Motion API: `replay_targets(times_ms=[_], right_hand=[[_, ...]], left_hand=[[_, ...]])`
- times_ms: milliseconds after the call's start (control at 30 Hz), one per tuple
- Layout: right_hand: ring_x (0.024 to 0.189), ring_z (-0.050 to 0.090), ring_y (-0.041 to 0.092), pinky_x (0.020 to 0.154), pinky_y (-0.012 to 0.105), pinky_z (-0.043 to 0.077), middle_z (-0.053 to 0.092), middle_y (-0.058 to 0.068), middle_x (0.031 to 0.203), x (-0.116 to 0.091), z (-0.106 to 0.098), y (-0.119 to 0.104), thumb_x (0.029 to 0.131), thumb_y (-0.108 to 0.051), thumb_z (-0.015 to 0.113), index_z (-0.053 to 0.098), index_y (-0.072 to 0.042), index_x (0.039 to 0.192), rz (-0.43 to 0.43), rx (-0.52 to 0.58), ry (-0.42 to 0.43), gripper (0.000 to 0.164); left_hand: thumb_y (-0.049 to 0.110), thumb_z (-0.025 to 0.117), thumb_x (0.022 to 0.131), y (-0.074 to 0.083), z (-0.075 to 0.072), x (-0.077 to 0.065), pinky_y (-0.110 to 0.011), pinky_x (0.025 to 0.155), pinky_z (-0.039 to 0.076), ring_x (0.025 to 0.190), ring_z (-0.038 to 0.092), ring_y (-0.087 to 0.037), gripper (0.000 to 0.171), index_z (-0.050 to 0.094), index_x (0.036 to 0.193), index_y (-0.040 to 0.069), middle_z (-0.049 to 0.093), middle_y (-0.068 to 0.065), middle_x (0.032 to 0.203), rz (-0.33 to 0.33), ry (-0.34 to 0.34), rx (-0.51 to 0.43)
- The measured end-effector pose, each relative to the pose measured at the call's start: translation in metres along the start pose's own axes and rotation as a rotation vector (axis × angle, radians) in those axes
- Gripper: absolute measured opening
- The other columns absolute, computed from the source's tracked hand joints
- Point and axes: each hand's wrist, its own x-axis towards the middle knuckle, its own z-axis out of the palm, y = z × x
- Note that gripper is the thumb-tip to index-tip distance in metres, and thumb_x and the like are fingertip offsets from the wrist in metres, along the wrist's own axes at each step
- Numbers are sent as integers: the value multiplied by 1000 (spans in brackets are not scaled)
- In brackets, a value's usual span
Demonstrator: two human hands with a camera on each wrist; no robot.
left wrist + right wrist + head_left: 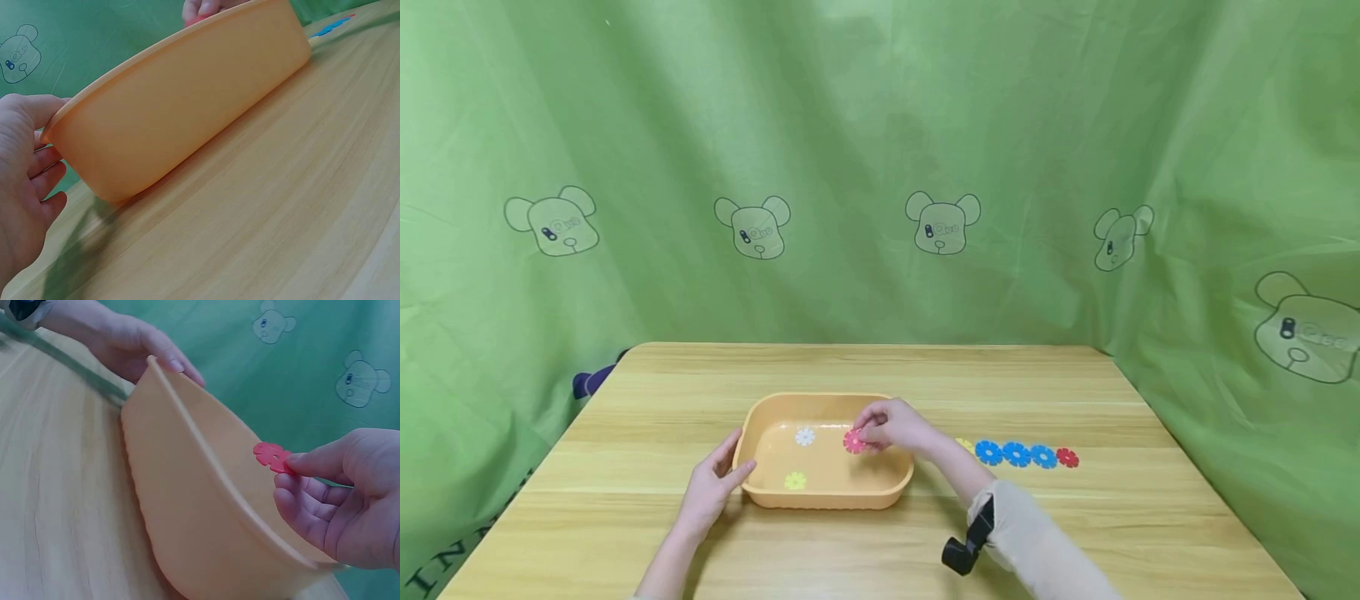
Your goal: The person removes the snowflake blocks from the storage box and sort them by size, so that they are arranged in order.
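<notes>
My left hand [709,492] grips the left end of an orange plastic basin [827,500], its thumb over the rim and its fingers along the outside. Over the basin's right part, my right hand [895,425] pinches a pinkish-red snowflake disc [270,456] between thumb and fingers. That disc is held above the rim in the right wrist view. Inside the basin lie a white snowflake disc [805,437], towards the back, and a yellow snowflake disc [795,481], near the front wall.
Right of the basin, a row on the wooden table [820,554] runs from a partly hidden yellow disc [964,446] through three blue discs [1017,454] to a red disc [1067,457]. A green curtain [850,108] surrounds the table's back and sides.
</notes>
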Motion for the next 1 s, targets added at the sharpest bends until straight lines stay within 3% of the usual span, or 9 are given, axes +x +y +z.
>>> replay_targets(times_ms=[267,367,600,1000], right_hand=[[67,62,17,72,40,57,62,8,79,-22,-30,6,84,3,62,58,11,101,1,121,42,19],[67,62,16,72,37,58,62,9,81,-31,-44,10,84,3,62,56,13,103,3,167,63,22],[72,61,14,73,31,57,63,8,83,-53,-77,28,85,1,60,53,13,105,-9,226,129,24],[73,63,16,71,27,57,63,6,82,-93,-125,62,86,2,59,57,4,101,36,354,221,15]], left_hand=[[7,63,87,-1,0,0,-28,103,30,132,29,-32,64,29,140,-9,30,-22,144,-8,-1,2],[6,63,87,0,0,0,-28,102,30,132,29,-34,64,30,139,-9,30,-23,144,-2,-2,9],[6,62,87,0,0,-1,-8,95,31,132,29,-32,64,29,140,-9,29,-22,145,-2,2,21],[6,63,87,2,-1,-1,-12,95,33,131,31,-34,64,29,140,-9,30,-23,144,-7,-3,20]])
